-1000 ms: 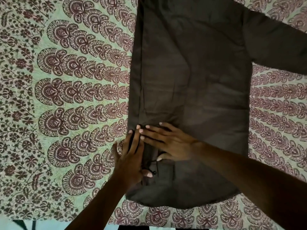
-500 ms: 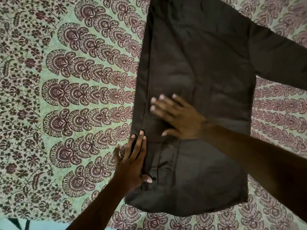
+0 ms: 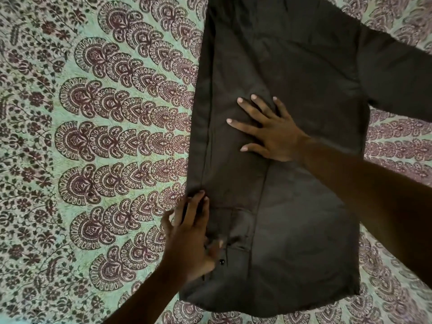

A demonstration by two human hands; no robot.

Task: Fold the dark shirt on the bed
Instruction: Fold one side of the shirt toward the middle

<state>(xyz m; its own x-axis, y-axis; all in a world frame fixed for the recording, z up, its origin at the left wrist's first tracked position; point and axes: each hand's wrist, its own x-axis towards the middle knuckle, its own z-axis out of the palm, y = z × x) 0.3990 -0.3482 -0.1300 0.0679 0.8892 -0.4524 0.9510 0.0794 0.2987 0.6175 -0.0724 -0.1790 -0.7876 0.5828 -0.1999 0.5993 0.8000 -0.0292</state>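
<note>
The dark shirt point(image 3: 304, 78) lies flat on the bed, running from the top of the view down to near the bottom. Its left side is folded inward, with the sleeve laid along the body and the cuff with a black button point(image 3: 221, 261) low on the left. The other sleeve point(image 3: 397, 76) stretches out to the right. My left hand point(image 3: 191, 237) rests flat on the shirt's left folded edge by the cuff. My right hand point(image 3: 271, 132) lies palm down, fingers spread, on the middle of the shirt.
A green bedsheet point(image 3: 93, 136) with dark red paisley and floral print covers the bed on all sides of the shirt. At the bottom left corner a pale strip shows the bed's edge point(image 3: 14, 320).
My right hand slid up the shirt away from me, from beside my left hand to the middle of the body. My left hand stayed by the cuff.
</note>
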